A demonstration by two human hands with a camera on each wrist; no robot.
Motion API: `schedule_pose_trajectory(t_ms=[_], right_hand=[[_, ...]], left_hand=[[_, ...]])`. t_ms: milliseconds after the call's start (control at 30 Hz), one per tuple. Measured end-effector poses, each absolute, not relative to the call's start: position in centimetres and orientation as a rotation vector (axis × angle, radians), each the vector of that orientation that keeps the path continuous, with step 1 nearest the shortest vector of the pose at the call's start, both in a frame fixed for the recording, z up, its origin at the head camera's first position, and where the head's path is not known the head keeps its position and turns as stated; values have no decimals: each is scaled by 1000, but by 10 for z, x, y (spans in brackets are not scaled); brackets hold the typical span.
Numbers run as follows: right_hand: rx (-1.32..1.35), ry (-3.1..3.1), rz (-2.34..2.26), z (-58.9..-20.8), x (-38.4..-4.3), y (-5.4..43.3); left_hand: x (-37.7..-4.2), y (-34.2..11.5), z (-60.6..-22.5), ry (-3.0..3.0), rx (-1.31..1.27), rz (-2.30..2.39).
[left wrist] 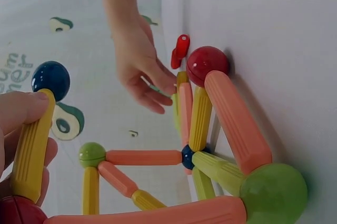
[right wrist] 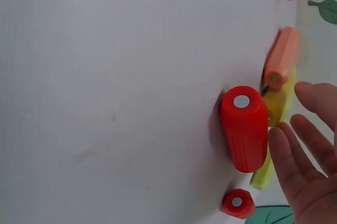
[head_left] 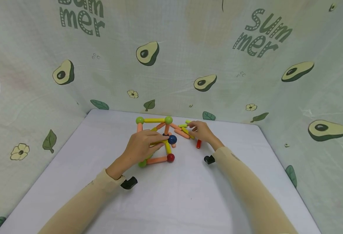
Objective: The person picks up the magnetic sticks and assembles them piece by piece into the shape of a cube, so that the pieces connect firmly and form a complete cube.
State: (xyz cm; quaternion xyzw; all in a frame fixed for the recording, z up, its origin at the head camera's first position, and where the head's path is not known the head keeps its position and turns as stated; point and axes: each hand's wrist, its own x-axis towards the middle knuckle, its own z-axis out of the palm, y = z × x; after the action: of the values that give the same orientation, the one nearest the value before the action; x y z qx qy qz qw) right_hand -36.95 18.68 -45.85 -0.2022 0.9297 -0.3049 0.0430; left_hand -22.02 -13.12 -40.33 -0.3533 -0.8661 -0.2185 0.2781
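My left hand (head_left: 143, 144) pinches a yellow magnetic rod (left wrist: 32, 150), thumb and fingers on opposite sides. A dark blue ball (left wrist: 51, 80) caps the rod's free end, and a red ball (left wrist: 18, 212) is at its other end. That red ball joins the standing frame of rods and balls, which has a green ball (left wrist: 274, 192) and another red ball (left wrist: 208, 66) at its low corners. My right hand (head_left: 202, 130) is over the loose rods with nothing between its parted fingers. Closest to it in the right wrist view are a red rod (right wrist: 246, 134) and a yellow rod (right wrist: 274, 105).
Other loose pieces lie right of the frame: a salmon rod (head_left: 182, 133), a lime-green rod (head_left: 183, 125) and a second red rod (right wrist: 238, 203). The white tabletop (head_left: 189, 195) ends at a hanging cloth (head_left: 171, 74) printed with avocados.
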Motion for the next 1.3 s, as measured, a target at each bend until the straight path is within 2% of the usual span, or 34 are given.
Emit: schedule_pose_trajectory(t_ms=[200,567,833,1100,1300], right_hand=[[-535,2820,-878,-463,-374,186],[-606,2884,-771,-454,-365,192],[-727,2782,-1018,-437,-324,187],[-894,2578,-1251,-435,-276,173],[-992,2457,-1363,-438,-255,158]], left_hand=[[-220,-131,-403,-2329,-944,-588],[-220,-130,-403,-2335,-937,-607],[-219,-130,-401,-2334,-951,-581],[-219,-129,-400,-2352,-944,-584],[-220,-129,-402,-2351,-932,-574]])
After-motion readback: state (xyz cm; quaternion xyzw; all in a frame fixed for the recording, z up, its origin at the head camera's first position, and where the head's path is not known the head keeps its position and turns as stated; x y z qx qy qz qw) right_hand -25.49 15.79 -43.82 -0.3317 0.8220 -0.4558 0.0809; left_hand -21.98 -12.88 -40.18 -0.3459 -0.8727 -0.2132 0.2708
